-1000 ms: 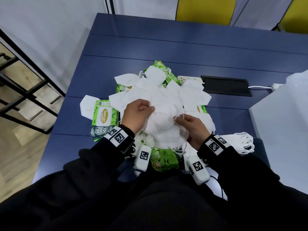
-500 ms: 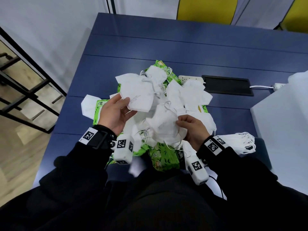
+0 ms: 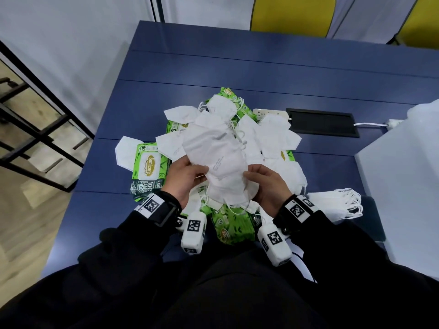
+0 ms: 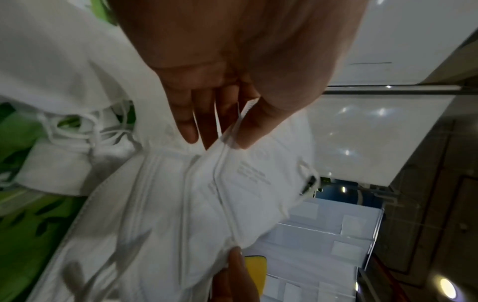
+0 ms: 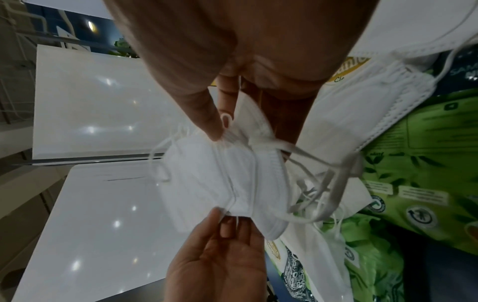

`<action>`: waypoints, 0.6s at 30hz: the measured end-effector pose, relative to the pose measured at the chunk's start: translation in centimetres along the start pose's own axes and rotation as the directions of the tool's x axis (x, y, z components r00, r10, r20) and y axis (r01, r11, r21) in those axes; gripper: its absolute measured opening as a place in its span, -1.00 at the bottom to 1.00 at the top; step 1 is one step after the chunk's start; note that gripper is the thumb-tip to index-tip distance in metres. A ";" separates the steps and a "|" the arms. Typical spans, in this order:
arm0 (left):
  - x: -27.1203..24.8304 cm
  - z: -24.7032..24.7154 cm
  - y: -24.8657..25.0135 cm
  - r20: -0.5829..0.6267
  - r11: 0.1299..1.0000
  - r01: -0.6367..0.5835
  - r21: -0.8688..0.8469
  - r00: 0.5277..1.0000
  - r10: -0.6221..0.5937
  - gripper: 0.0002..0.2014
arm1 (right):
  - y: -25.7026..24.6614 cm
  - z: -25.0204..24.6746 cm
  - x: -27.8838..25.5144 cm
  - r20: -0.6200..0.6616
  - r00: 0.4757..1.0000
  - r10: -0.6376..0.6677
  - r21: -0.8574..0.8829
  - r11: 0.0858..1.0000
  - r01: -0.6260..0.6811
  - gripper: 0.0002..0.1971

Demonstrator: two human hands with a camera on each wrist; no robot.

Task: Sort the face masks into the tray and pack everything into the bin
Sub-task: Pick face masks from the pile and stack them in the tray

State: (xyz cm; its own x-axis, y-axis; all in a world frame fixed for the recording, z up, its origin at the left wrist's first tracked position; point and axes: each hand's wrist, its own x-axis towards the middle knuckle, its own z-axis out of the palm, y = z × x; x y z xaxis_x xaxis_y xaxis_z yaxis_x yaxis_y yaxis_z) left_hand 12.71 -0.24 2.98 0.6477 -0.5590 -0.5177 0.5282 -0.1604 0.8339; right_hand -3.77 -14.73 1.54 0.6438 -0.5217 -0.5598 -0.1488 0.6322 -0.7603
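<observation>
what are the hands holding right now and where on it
Both hands hold a small stack of white face masks above the pile: the left hand pinches its left edge, the right hand its right edge by the ear loops.

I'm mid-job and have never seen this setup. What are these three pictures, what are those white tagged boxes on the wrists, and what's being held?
There is no robot here: a person in black sleeves works with bare hands. The big picture comes from a camera on the head, looking down. The white tagged boxes are cameras strapped at each wrist; they give the two close-ups along the fingers.

On the dark blue table lies a heap of white folded face masks over green packs of wet wipes. A neat stack of white masks sits to the right, beside a white bin.

The left hand and the right hand together hold a small bunch of white masks, each pinching one edge of it above the heap.
</observation>
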 end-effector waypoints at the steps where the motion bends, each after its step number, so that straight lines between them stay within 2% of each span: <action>1: -0.1 -0.1 0.2 0.005 1.000 -0.011 0.019 1.000 0.011 -0.73 | 0.1 -0.1 0.0 -0.008 1.000 0.014 -0.011 1.000 -0.014 -0.89; 3: -0.2 -0.2 0.5 0.031 1.000 -0.008 0.030 0.999 0.007 -0.73 | 0.2 -0.2 -0.1 0.008 0.999 0.041 -0.035 0.999 -0.040 -0.93; 7: -0.6 -0.2 0.7 0.028 0.998 0.000 0.067 1.000 -0.002 -0.68 | 0.4 0.0 -0.6 0.131 0.988 0.085 -0.107 0.992 -0.071 -0.67; 11: -0.8 -0.1 0.3 0.041 0.974 -0.015 0.228 0.999 0.006 -0.77 | 0.8 0.6 -0.6 0.209 0.973 0.098 -0.135 0.988 -0.070 -0.50; 13: -0.6 -0.3 0.0 0.039 0.957 -0.032 0.288 0.999 0.022 -0.68 | 0.8 0.8 -0.7 0.263 0.962 0.076 -0.138 0.990 -0.040 -0.55; 15: -0.4 -0.5 -0.1 0.046 0.941 -0.058 0.333 0.998 0.045 -0.74 | 0.7 0.9 -0.8 0.286 0.957 0.050 -0.169 0.986 -0.001 -0.66; 17: -0.5 -0.6 0.1 0.054 0.920 -0.099 0.380 0.995 0.085 -0.82 | 0.8 0.8 -0.6 0.223 0.974 0.036 -0.189 0.982 0.007 -0.71; 18: -0.4 -0.8 0.1 0.052 0.906 -0.125 0.404 0.992 0.114 -0.79 | 0.9 0.6 -0.5 0.177 0.984 0.021 -0.203 0.979 0.015 -0.74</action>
State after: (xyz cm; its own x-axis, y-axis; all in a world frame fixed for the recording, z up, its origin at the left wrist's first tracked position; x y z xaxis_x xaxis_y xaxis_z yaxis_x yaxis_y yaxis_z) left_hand 12.93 0.58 3.16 0.6739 -0.6154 -0.4089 0.1753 -0.4044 0.8976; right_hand -3.74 -13.57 1.38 0.7630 -0.3986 -0.5089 -0.2881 0.4952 -0.8197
